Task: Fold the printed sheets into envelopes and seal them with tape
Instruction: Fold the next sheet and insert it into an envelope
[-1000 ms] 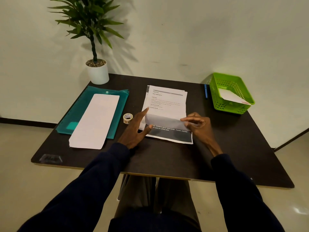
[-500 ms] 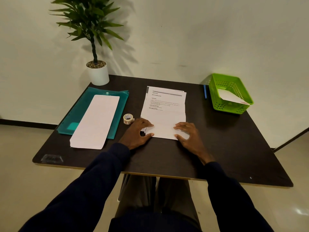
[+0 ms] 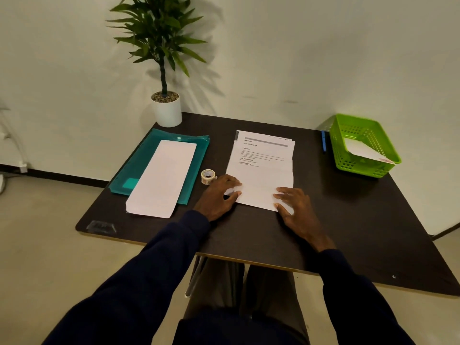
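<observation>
Two hands on one sheet right now, both down at the near end of it. The printed sheet [image 3: 263, 168] lies flat in the middle of the dark table [image 3: 361, 220], on top of a couple more printed pages whose edges peek out at the far end. Its bottom part is folded up, so the near half shows blank white and the text only shows on the far half.

Left hand [image 3: 220, 195] sits at the left edge of that folded part, fingers a bit bent with the tips pressing on the paper. A sliver of white shows between thumb and fingers, but it doesn't look like a real grip. Right hand [image 3: 296, 207] is laid flat with fingers stretched out and slightly spread. Its fingertips rest on the near right corner of the fold while the palm is on the table just off the sheet. So the fold sits between the two hands, pinned at both ends.

Tape roll [image 3: 208, 176] stands just beside the left hand, touching or nearly so, hard to say. Further left a white envelope stack [image 3: 161, 180] lies on a teal folder [image 3: 139, 168]. At the far right there's a green basket [image 3: 390, 161] with a folded paper [image 3: 361, 150] inside, and a blue pen [image 3: 323, 141] right next to it. A potted plant [image 3: 166, 108] sits at the back left corner.
</observation>
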